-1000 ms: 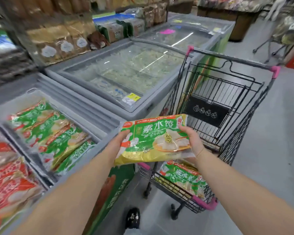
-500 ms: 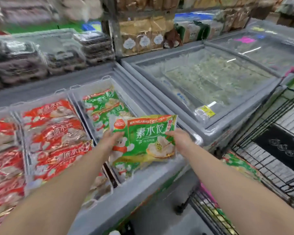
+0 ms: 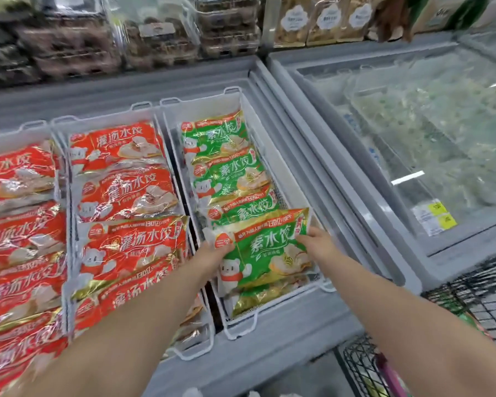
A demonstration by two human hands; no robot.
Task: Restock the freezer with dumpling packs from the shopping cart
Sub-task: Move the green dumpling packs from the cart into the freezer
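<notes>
A green dumpling pack [image 3: 265, 250] lies at the near end of the white freezer basket [image 3: 298, 290], over other green packs [image 3: 226, 167] stacked behind and under it. My left hand [image 3: 212, 257] grips its left edge and my right hand [image 3: 317, 243] grips its right edge. The open freezer [image 3: 269, 333] holds this basket at its right end. The black wire shopping cart [image 3: 470, 305] stands at the lower right; a green pack [image 3: 470, 319] shows through its wires.
Baskets of red dumpling packs [image 3: 126, 196] fill the freezer to the left. A second freezer with a shut glass lid [image 3: 413, 144] stands to the right. Shelves of packaged goods [image 3: 155, 32] rise behind the freezers.
Both hands have carried the green pack from above the cart leftward and down into the right-hand freezer basket. The view has swung left from the cart to the freezer.
</notes>
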